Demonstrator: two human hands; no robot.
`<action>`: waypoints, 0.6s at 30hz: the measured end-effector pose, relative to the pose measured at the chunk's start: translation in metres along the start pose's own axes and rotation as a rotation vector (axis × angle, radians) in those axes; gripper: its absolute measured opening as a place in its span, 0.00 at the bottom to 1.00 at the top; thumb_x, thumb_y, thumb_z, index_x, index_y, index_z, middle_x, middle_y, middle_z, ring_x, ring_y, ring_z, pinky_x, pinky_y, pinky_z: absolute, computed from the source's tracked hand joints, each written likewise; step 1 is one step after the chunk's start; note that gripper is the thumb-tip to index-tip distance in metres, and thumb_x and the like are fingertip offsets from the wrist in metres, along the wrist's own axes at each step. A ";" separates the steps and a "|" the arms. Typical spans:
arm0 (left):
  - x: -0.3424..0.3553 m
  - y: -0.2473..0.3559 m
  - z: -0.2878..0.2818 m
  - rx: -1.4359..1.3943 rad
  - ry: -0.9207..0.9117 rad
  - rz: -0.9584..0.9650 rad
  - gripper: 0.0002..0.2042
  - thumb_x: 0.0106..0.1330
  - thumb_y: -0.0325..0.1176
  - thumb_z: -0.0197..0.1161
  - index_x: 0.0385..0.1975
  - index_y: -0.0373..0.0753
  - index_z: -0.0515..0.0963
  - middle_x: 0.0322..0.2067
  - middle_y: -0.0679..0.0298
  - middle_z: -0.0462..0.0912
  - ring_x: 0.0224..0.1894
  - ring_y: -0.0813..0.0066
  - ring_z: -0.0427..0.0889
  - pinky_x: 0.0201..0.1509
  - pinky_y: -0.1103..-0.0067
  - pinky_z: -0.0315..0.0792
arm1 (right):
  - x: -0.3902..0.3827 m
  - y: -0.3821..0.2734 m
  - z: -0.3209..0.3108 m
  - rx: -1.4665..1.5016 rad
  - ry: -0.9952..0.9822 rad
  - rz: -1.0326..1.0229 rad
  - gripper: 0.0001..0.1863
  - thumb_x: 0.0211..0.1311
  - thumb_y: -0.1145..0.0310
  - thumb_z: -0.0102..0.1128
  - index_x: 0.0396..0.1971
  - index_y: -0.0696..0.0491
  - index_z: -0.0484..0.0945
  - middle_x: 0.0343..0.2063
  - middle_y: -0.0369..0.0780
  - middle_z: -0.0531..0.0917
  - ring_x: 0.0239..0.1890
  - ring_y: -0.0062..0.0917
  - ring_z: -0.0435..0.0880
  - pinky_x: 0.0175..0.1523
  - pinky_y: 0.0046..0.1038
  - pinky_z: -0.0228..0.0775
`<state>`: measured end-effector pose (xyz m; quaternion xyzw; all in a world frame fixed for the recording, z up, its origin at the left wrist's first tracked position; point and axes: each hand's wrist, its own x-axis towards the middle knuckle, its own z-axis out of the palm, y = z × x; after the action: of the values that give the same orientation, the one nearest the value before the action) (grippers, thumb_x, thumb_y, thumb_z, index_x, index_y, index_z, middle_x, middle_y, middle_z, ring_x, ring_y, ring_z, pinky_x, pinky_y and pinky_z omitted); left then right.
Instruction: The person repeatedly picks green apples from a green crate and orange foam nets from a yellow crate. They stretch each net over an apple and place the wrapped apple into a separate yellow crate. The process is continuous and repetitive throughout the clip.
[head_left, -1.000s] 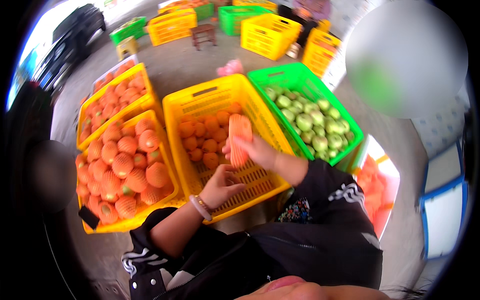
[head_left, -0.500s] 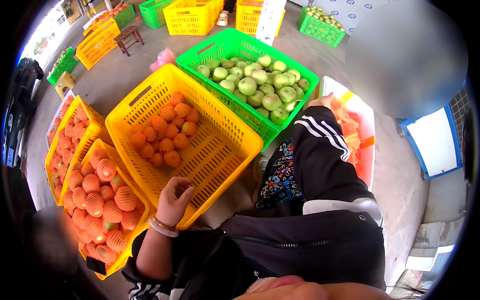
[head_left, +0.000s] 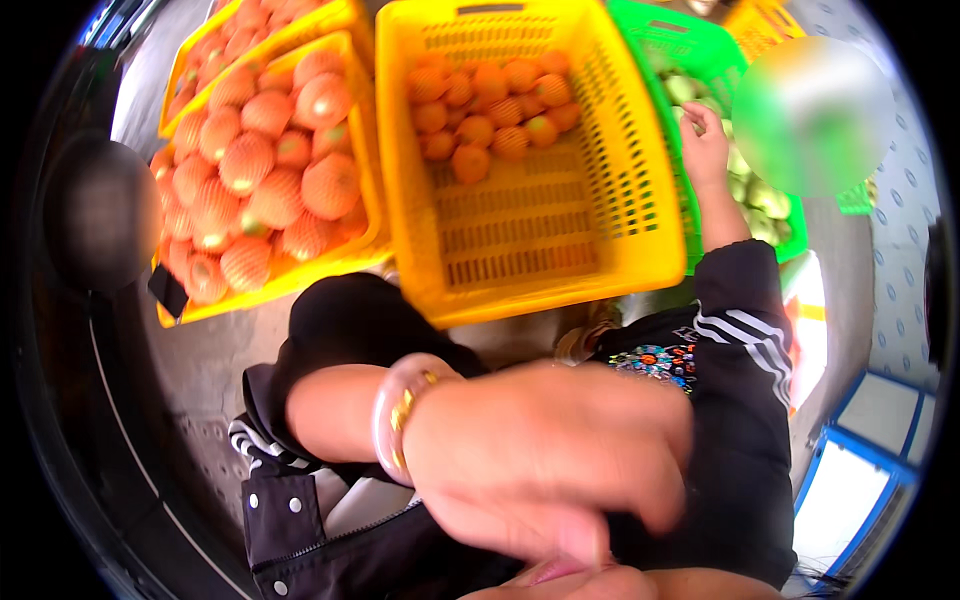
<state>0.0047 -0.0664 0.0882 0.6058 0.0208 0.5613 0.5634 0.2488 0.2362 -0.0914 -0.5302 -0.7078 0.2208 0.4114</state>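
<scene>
My left hand (head_left: pixel 550 450), with a pale bangle and a gold-coloured bracelet on its wrist, is raised close in front of me near my mouth. Its fingers bend inward but are smeared by motion, so whether they hold anything does not show. My right hand (head_left: pixel 705 150) reaches over the green crate (head_left: pixel 690 225), its fingers loosely bent and apart above the green apples (head_left: pixel 765 200), with nothing visible in them. Beside that crate stands a yellow crate (head_left: pixel 635 265). Fruits in orange foam nets (head_left: pixel 490 95) cover its far part; its near slatted bottom is bare.
At the left, another yellow crate (head_left: pixel 370 255) is heaped with fruits in orange foam nets (head_left: pixel 250 165), with a further filled one behind. Part of a white box (head_left: pixel 808 285) shows beyond my right sleeve. A blue-edged white panel (head_left: pixel 845 495) stands at the lower right.
My left hand has risen from the yellow crate's near edge toward my mouth. My right hand has moved from the white box to the green crate. The view has swung round.
</scene>
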 end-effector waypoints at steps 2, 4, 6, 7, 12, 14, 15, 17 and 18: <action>-0.005 -0.003 0.004 -0.045 0.009 0.152 0.20 0.72 0.46 0.48 0.31 0.34 0.77 0.30 0.57 0.72 0.29 0.61 0.73 0.33 0.72 0.68 | -0.007 -0.001 0.038 -0.080 -0.181 -0.285 0.11 0.57 0.72 0.59 0.41 0.53 0.78 0.43 0.41 0.80 0.47 0.31 0.79 0.50 0.29 0.71; -0.015 -0.007 0.007 -0.076 0.124 0.242 0.20 0.71 0.49 0.50 0.31 0.36 0.79 0.26 0.60 0.70 0.27 0.61 0.72 0.29 0.67 0.65 | -0.020 -0.022 0.071 -0.219 -0.453 -0.379 0.09 0.59 0.72 0.57 0.40 0.54 0.77 0.48 0.40 0.77 0.53 0.34 0.75 0.56 0.32 0.67; -0.021 -0.011 -0.009 -0.038 0.125 0.284 0.20 0.71 0.48 0.51 0.28 0.36 0.76 0.24 0.60 0.69 0.25 0.60 0.70 0.28 0.68 0.63 | -0.029 -0.021 0.101 -0.330 -0.646 -0.424 0.10 0.59 0.70 0.57 0.41 0.53 0.77 0.50 0.41 0.76 0.56 0.36 0.72 0.60 0.33 0.64; -0.024 -0.012 -0.017 -0.020 0.121 0.299 0.20 0.71 0.47 0.51 0.26 0.36 0.75 0.23 0.61 0.68 0.25 0.60 0.70 0.27 0.69 0.62 | -0.032 -0.017 0.114 -0.357 -0.712 -0.386 0.11 0.59 0.69 0.57 0.42 0.53 0.76 0.50 0.42 0.76 0.56 0.36 0.72 0.60 0.33 0.64; -0.037 -0.003 -0.047 -0.012 0.213 0.216 0.21 0.71 0.46 0.51 0.19 0.38 0.67 0.23 0.60 0.67 0.24 0.57 0.68 0.27 0.69 0.61 | -0.036 0.008 0.180 -0.595 -0.988 -0.217 0.19 0.61 0.64 0.56 0.52 0.52 0.73 0.57 0.39 0.71 0.61 0.36 0.66 0.62 0.34 0.64; -0.042 0.001 -0.058 -0.054 0.257 0.158 0.19 0.71 0.46 0.51 0.21 0.38 0.68 0.23 0.60 0.68 0.24 0.57 0.69 0.28 0.69 0.62 | -0.035 0.018 0.206 -0.650 -1.049 -0.184 0.23 0.62 0.63 0.56 0.56 0.54 0.70 0.59 0.43 0.69 0.62 0.38 0.66 0.64 0.35 0.62; -0.044 0.001 -0.062 -0.074 0.302 0.124 0.18 0.71 0.45 0.51 0.23 0.38 0.69 0.23 0.59 0.69 0.25 0.57 0.70 0.28 0.69 0.63 | -0.034 0.019 0.220 -0.663 -1.073 -0.169 0.24 0.62 0.63 0.56 0.57 0.55 0.69 0.59 0.44 0.69 0.62 0.39 0.66 0.64 0.36 0.61; -0.048 -0.003 -0.061 -0.119 0.423 0.061 0.17 0.71 0.45 0.52 0.26 0.37 0.72 0.25 0.59 0.71 0.26 0.57 0.72 0.29 0.69 0.64 | -0.033 0.037 0.247 -0.664 -1.091 -0.174 0.28 0.62 0.62 0.56 0.60 0.56 0.64 0.61 0.48 0.66 0.62 0.41 0.66 0.65 0.36 0.60; -0.049 -0.005 -0.065 -0.114 0.460 0.045 0.16 0.71 0.44 0.52 0.28 0.37 0.73 0.26 0.58 0.72 0.26 0.57 0.72 0.29 0.70 0.65 | -0.030 0.043 0.261 -0.649 -1.065 -0.175 0.30 0.61 0.63 0.57 0.61 0.57 0.63 0.61 0.49 0.66 0.62 0.42 0.66 0.65 0.36 0.60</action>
<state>-0.0559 -0.0539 0.0351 0.4295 0.1034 0.6971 0.5647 0.0634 0.2549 -0.2813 -0.3857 -0.8872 0.1940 -0.1626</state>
